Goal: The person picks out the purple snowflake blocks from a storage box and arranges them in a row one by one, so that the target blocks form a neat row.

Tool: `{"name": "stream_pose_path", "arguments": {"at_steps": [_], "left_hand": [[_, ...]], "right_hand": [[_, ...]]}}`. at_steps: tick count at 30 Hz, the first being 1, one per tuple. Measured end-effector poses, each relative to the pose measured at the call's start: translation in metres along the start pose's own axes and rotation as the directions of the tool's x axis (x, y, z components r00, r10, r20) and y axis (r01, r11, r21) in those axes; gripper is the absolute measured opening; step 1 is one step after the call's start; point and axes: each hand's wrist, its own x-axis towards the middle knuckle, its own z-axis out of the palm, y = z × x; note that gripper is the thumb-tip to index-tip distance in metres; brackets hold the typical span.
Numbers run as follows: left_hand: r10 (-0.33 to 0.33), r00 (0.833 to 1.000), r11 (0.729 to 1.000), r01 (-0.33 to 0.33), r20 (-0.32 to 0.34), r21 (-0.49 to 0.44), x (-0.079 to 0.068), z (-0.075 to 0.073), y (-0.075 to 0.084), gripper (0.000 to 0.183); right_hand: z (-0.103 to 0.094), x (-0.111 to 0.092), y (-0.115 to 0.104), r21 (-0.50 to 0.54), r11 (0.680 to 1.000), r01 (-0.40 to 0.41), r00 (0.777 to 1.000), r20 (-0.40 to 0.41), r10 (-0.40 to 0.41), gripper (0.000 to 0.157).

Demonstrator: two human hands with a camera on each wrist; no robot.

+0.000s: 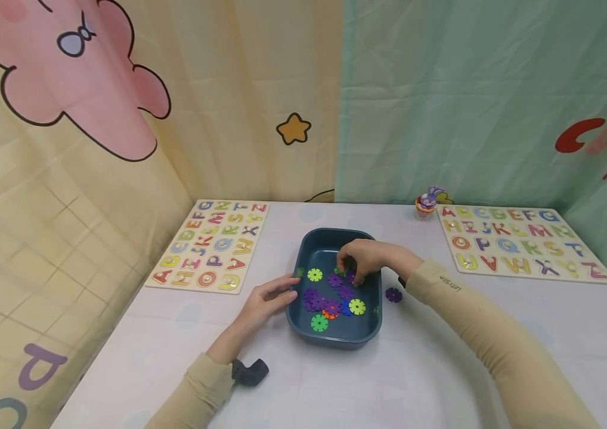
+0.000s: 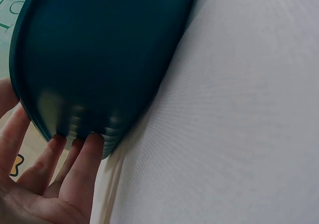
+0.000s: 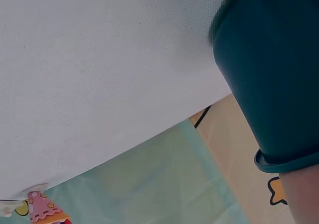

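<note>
A dark blue-green plastic bin (image 1: 309, 250) stands on the table with several notched, flower-shaped discs inside. Most are purple, like this disc (image 1: 345, 292); others include a yellow-green disc (image 1: 357, 307) and a green disc (image 1: 319, 323). My left hand (image 1: 265, 304) rests against the bin's left side. In the left wrist view its extended fingers (image 2: 89, 164) touch the outer wall. Over the far right side of the bin reaches my right hand (image 1: 365, 257), fingers bent down among green and purple discs. Whether it pinches one is hidden. The right wrist view shows only the bin's outside (image 3: 274, 84).
One purple disc (image 1: 393, 295) lies on the table right of the bin. Alphabet boards stand at the left (image 1: 207, 247) and right (image 1: 523, 241). A small rabbit figure (image 1: 427, 202) is by the right board. Curtains (image 1: 303, 167) close off the table's back.
</note>
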Motion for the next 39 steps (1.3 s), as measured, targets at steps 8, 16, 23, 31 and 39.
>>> {"name": "stream_pose_path", "arguments": {"at_steps": [8, 16, 23, 31, 39], "left_hand": [[0.001, 1.0, 1.0, -0.001, 0.0, -0.004, 0.0, 0.0, 0.0, 0.046], [-0.004, 1.0, 1.0, 0.004, -0.007, -0.004, -0.001, 0.0, 0.001, 0.044], [-0.004, 1.0, 1.0, 0.004, -0.015, 0.023, -0.001, 0.0, 0.001, 0.045], [-0.006, 1.0, 1.0, 0.006, -0.012, 0.03, -0.001, 0.0, 0.001, 0.046], [-0.013, 1.0, 0.999, 0.013, -0.016, 0.029, -0.001, 0.0, 0.002, 0.044]], "right_hand": [[0.003, 0.002, 0.003, 0.012, 1.0, 0.006, 1.0, -0.007, -0.006, 0.022], [0.006, -0.002, 0.005, 0.007, 0.996, 0.085, 0.991, -0.102, -0.084, 0.021], [0.011, -0.011, 0.008, 0.13, 0.982, 0.138, 0.957, -0.272, -0.098, 0.027], [0.015, -0.035, 0.016, 0.213, 0.945, 0.248, 0.863, -0.491, -0.115, 0.025], [0.019, -0.079, 0.025, 0.314, 0.925, 0.211, 0.815, -0.579, 0.011, 0.029]]}}
